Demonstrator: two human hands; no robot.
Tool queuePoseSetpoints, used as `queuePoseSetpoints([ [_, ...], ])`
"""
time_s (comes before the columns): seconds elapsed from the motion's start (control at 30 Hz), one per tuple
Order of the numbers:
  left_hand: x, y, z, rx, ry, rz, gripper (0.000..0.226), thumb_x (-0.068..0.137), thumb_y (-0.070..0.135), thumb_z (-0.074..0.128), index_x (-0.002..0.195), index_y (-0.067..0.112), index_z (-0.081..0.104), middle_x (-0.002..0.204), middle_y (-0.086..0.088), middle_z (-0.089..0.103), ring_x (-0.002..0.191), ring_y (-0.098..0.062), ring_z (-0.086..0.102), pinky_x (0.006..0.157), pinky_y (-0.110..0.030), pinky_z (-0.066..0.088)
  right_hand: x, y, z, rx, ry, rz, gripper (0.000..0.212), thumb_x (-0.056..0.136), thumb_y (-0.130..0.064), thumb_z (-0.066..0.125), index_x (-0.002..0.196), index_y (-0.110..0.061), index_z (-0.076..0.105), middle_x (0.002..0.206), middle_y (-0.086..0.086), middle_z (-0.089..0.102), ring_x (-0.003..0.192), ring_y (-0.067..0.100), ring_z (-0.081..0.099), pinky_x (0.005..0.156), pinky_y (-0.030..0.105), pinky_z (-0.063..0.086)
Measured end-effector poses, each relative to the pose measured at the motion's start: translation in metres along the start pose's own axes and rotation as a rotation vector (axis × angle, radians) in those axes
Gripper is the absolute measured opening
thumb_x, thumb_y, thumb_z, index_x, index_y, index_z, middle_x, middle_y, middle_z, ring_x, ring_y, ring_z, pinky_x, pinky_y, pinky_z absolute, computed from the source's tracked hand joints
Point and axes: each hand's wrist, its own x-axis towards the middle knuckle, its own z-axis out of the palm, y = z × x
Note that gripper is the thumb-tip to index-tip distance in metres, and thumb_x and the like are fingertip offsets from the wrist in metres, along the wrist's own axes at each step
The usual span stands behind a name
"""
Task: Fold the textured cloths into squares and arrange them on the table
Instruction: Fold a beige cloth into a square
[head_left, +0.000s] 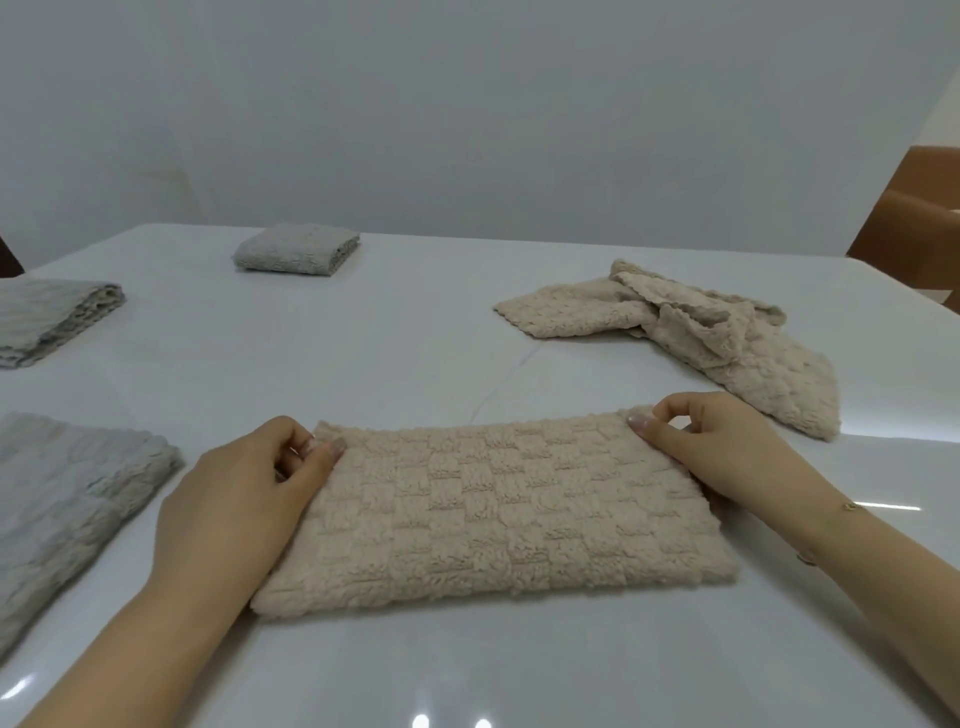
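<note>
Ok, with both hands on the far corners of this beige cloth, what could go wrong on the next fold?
1. The left hand and right hand pinch only the far corners of the beige cloth; its thick layers could slip out of line, leaving an uneven square.
2. The glossy white table may let the whole cloth slide.
3. The crumpled beige cloths lie close beyond the right hand and might get dragged.

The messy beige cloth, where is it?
In the head view, the crumpled beige cloth lies on the white table's right side, just beyond the right hand.
</note>
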Motion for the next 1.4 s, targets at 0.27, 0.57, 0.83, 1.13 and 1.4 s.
queuePoseSetpoints([
  [0.27, -0.002, 0.001, 0.002, 0.076, 0.080, 0.046, 0.025, 0.086, 0.051, 0.056, 0.076, 0.029, 0.051, 0.068, 0.011, 0.057, 0.063, -0.004, 0.052, 0.050, -0.025, 0.032, -0.006, 0.001, 0.011, -0.419, 0.217, -0.167, 0.032, 0.093, -0.048, 0.050, 0.081, -0.019, 0.054, 0.063, -0.003, 0.059, 0.060, 0.014, 0.054, 0.057, 0.032, 0.045],
  [0.57, -0.037, 0.066, -0.009, 0.175, 0.040, 0.399, 0.027, 0.097, 0.019, 0.039, 0.118, 0.018, 0.056, 0.120, 0.003, 0.053, 0.109, -0.021, 0.051, 0.086, -0.036, 0.043, -0.052, -0.061, 0.032, -0.508, 0.080, -0.487, 0.044, 0.102, -0.034, 0.031, 0.143, -0.018, 0.038, 0.149, -0.002, 0.038, 0.137, 0.013, 0.030, 0.109, 0.026, 0.025],
  [0.83, -0.043, 0.049, 0.039, 0.370, -0.242, 0.406, 0.063, 0.094, 0.047, -0.004, 0.153, 0.025, 0.004, 0.161, 0.008, -0.001, 0.146, -0.006, -0.005, 0.119, -0.034, -0.004, -0.045, -0.034, 0.081, -0.660, -0.099, -0.487, 0.059, 0.100, -0.046, 0.011, 0.152, -0.018, 0.005, 0.160, -0.004, 0.000, 0.147, 0.008, -0.003, 0.116, 0.026, -0.007],
  [1.13, -0.042, 0.010, 0.016, 0.365, -0.235, 0.279, 0.072, 0.083, 0.051, -0.017, 0.151, 0.030, -0.008, 0.158, 0.012, -0.012, 0.146, -0.007, -0.011, 0.119, -0.039, -0.004, -0.048, 0.005, 0.031, -0.657, -0.105, -0.340, 0.088, 0.078, -0.067, -0.015, 0.152, -0.023, -0.001, 0.159, -0.009, -0.006, 0.145, 0.004, -0.007, 0.118, 0.026, -0.004],
  [1.4, -0.052, -0.008, 0.000, 0.383, -0.151, 0.105, 0.055, 0.101, 0.036, 0.009, 0.152, 0.016, 0.011, 0.160, 0.002, 0.008, 0.147, -0.013, 0.007, 0.119, -0.041, 0.005, -0.046, 0.021, 0.010, -0.684, -0.155, -0.279, 0.064, 0.096, -0.054, 0.001, 0.152, -0.024, -0.005, 0.159, -0.008, -0.007, 0.146, 0.006, -0.006, 0.119, 0.029, -0.003],
])
